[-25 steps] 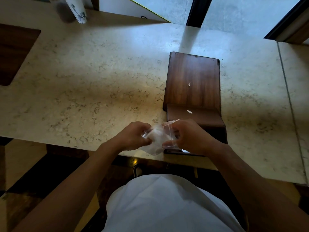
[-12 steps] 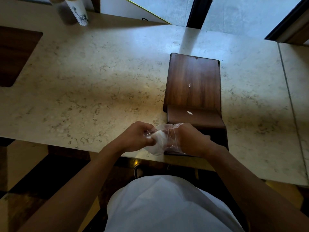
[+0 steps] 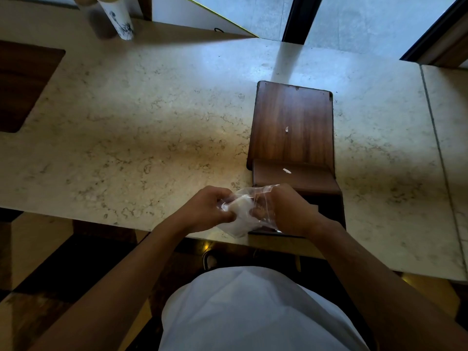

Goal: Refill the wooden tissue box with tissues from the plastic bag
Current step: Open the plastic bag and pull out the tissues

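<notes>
Head view: tissues (image 3: 240,211) inside plastic bag (image 3: 263,198), both hands' grip on it.

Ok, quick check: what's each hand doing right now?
Left hand: closed on the bag and the tissues inside it.
Right hand: closed, gripping the bag's other side.

The right hand (image 3: 283,211) hides the wooden tissue box's (image 3: 293,127) near end.
</notes>
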`<state>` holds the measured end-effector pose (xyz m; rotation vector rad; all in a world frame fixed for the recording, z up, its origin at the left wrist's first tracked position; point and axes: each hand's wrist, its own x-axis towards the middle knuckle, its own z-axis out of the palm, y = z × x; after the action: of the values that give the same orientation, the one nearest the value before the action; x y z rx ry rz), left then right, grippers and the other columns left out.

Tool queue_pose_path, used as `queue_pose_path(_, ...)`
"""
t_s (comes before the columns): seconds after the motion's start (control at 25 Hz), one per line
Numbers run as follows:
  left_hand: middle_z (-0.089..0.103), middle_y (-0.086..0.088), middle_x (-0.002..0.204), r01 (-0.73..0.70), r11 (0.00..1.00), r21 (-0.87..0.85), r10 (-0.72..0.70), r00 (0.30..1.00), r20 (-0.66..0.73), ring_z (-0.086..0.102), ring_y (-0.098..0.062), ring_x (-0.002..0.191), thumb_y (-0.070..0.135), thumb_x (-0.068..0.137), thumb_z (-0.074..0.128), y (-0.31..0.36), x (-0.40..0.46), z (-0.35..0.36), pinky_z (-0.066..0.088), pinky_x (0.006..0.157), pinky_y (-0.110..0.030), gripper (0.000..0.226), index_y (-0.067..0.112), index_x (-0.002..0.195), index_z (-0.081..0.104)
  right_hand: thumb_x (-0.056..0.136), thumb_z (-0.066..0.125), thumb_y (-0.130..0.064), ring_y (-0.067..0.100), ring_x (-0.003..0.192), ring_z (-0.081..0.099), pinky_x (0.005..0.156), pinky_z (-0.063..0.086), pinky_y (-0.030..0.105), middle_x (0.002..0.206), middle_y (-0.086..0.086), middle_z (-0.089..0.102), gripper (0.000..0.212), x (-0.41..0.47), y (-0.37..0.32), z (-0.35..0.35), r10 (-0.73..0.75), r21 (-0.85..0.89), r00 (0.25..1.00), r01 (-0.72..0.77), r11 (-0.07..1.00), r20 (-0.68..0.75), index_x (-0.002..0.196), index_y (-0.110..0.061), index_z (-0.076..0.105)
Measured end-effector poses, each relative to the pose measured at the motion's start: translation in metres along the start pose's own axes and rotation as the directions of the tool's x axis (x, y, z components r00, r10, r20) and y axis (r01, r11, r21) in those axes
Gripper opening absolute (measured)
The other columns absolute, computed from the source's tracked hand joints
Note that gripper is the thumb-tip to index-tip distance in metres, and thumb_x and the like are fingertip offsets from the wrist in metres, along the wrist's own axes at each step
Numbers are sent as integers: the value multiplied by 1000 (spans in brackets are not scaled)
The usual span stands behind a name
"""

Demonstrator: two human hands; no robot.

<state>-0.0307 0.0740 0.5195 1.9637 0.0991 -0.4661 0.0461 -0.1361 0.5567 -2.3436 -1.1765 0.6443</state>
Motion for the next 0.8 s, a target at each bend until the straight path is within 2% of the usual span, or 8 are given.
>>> queue_pose_path(0.04,71,14,79,1,1000,9,-1,1000,-1,65,-6,75,8,77,79,-1,0,-1,50,68,-20,21,28,84,74,91,71,-23,19,80,70,75,56,37,95,7,75,24,-1,2,-1,-16,14,1000,16,1000,-17,108,-6,74)
queue_pose_path(0.2,72,4,89,13,999,49,-13,1000,-12,67,-18,85,13,79,80,-7,0,-6,54,76,-34,18,17,97,76,87,76,-20,11,83,70,77,57,27,98,2,77,23,-6,10,-6,8,97,997,-1,995,-75,109,-14,76)
queue_pose_path(0.32,71,7,89,31,997,66,-29,999,-29,66,-12,83,17,80,80,-13,0,-10,54,73,-29,19,18,98,76,83,79,-19,10,74,69,69,57,28,85,-3,75,15,-8,19,-10,114,168,984,-91,982,-137,97,-15,78)
queue_pose_path(0.44,71,6,85,30,994,104,-22,997,-75,64,-9,76,17,83,77,-20,0,-14,52,67,-25,11,20,93,75,84,78,-18,-5,82,68,68,52,9,85,-16,70,17,-11,26,-21,178,268,970,-130,955,-163,101,-20,75)
queue_pose_path(0.52,73,5,84,45,994,96,-34,993,-114,68,-6,74,14,84,76,-24,0,-19,55,67,-22,10,24,87,74,85,75,-19,-10,84,66,70,51,4,93,-15,68,24,-12,29,-30,204,283,960,-145,948,-190,110,-19,72)
queue_pose_path(0.6,75,2,85,89,993,73,-76,982,-171,72,-8,72,12,84,77,-30,0,-24,59,70,-26,13,24,84,73,87,74,-20,-7,85,65,69,52,6,98,-11,68,26,-12,32,-38,237,297,943,-163,941,-235,112,-18,70)
queue_pose_path(0.68,76,-3,81,146,989,10,-139,961,-238,74,-13,67,8,83,78,-39,-2,-29,61,68,-31,10,17,84,74,88,73,-22,-2,87,66,66,55,9,100,-7,69,25,-11,35,-43,269,324,919,-170,931,-289,112,-16,69)
queue_pose_path(0.8,76,-6,77,237,967,-90,-254,915,-312,74,-14,63,4,83,76,-53,-4,-32,56,57,-23,6,10,85,74,90,72,-23,2,89,69,67,57,13,103,-3,72,27,-10,40,-46,339,413,869,-177,893,-361,114,-12,68)
